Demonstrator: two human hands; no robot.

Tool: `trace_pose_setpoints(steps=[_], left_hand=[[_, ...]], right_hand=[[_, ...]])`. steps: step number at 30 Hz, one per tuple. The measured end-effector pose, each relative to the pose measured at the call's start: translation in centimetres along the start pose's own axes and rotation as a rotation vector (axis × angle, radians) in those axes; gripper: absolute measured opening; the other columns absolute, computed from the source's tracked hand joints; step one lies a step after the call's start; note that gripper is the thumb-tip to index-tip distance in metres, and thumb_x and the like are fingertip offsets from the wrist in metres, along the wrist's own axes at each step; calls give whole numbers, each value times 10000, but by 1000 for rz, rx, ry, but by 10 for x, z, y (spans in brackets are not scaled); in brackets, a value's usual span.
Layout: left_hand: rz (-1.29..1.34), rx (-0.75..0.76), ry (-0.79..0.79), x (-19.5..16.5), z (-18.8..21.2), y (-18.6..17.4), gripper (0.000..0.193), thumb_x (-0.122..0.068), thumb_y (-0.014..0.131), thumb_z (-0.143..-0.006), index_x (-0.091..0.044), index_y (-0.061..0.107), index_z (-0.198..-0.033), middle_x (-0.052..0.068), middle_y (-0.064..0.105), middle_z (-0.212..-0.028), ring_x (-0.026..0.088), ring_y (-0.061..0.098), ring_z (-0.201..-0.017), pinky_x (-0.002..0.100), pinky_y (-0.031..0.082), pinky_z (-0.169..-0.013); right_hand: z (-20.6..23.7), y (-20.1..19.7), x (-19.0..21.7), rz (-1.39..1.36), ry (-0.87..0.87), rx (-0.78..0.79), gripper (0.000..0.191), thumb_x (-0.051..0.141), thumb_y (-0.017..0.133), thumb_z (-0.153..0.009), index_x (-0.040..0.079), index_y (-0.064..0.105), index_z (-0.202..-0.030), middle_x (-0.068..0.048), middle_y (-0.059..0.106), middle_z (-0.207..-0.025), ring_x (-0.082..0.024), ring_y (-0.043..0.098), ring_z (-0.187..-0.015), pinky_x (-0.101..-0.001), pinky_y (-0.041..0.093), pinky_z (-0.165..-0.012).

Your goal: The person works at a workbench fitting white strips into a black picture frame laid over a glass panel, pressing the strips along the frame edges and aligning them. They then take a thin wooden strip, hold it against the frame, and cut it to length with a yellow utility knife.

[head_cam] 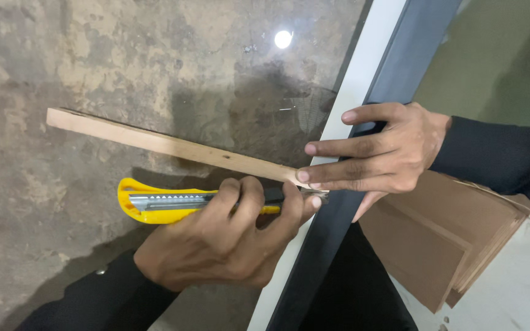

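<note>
A person's left hand (228, 236) is closed around a yellow utility knife (167, 202), fingers (249, 199) curled over its body, thumb at the front end near the blade, which is hidden behind the fingertips. The right hand (384, 153) lies spread, not gripping: its fingers (338, 147) extend flat, pressing the near end of a thin wooden strip (167, 146) against the edge of a dark frame bar (338, 214) that runs diagonally beside a white band (345, 104). The strip slants away to the upper left over a glass pane (216, 73), through which a mottled concrete floor (32, 233) shows. The knife's front end meets the strip at its held end, just under the right fingertips. Judged from this, cutting or trimming at that end is under way; the strip remains in one piece, and no shavings or offcuts are visible. A stack of brown boards (449, 239) lies at lower right, well apart from the knife.
</note>
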State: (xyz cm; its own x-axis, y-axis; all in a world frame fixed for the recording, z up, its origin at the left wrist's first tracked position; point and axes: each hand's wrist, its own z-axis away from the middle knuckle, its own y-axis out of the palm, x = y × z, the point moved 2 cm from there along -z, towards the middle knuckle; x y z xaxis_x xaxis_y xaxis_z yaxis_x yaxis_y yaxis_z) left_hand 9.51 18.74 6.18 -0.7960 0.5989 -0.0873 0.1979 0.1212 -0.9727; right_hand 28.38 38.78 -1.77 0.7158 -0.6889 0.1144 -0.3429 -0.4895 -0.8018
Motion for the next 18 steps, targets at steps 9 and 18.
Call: trace_pose_setpoints(steps=[9, 18], left_hand=[[-11, -30, 28, 1, 6, 5, 417, -209, 554, -1029, -5, 625, -1385, 99, 692, -1223, 287, 713, -855, 330, 575, -726], [-49, -28, 8, -2, 9, 12, 419, -207, 558, -1014, -3, 651, -1369, 84, 698, -1202, 282, 718, -845, 309, 537, -702]], right_hand=[[0, -1, 0, -6, 27, 15, 698, 707, 538, -1039, 109, 766, -1319, -39, 692, -1395, -237, 675, -1245, -527, 355, -1129], [0, 1, 1, -12, 38, 9, 675, 710, 575, -1019, 136, 761, -1321, -29, 690, -1392, -222, 688, -1219, -510, 403, -1085]])
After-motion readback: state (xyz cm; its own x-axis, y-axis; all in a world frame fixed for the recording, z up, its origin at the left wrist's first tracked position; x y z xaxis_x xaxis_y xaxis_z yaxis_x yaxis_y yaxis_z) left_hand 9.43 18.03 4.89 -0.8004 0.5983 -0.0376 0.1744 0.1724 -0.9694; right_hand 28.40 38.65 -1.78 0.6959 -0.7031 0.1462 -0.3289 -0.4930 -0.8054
